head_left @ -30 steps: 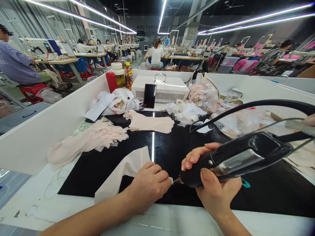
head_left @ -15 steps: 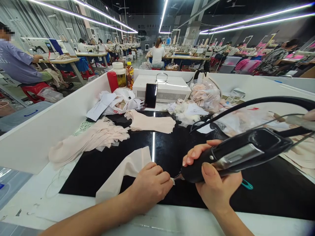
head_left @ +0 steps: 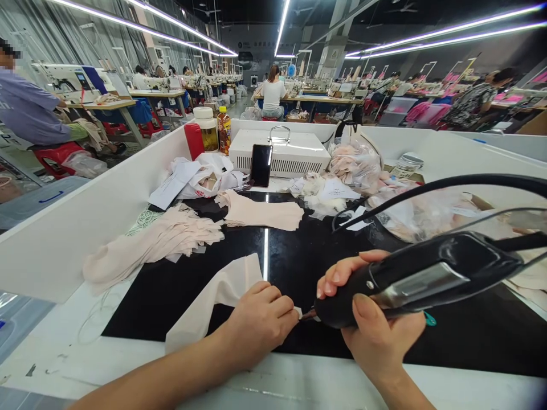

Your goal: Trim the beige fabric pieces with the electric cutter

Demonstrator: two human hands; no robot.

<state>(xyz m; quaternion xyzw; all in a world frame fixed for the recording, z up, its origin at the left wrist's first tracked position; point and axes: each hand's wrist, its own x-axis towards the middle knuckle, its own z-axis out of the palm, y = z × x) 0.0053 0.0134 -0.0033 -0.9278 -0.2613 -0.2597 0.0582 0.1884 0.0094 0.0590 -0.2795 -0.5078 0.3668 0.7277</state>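
My left hand (head_left: 262, 319) is closed on a pale beige fabric piece (head_left: 226, 285), pinching its end near the front of the black work surface (head_left: 294, 256). The rest of the cloth trails off to the left, behind my forearm. In my right hand (head_left: 376, 319) is a black handheld power tool (head_left: 427, 279) with a silver plate on its side and cables at its rear. Its thin metal tip (head_left: 310, 315) points left and meets or nearly meets the small corner of cloth at my left fingertips. Contact there is too small to tell.
A pile of beige pieces (head_left: 166, 242) lies left, and one flat piece (head_left: 265, 213) lies farther back. A phone (head_left: 261, 165) leans on a white vented box (head_left: 282, 149). Plastic bags of scraps (head_left: 427, 208) sit right. White side walls (head_left: 106, 216) border the table.
The rear of the power tool has dropped slightly, and its cable with it. My left hand and the cloth have stayed almost in place.
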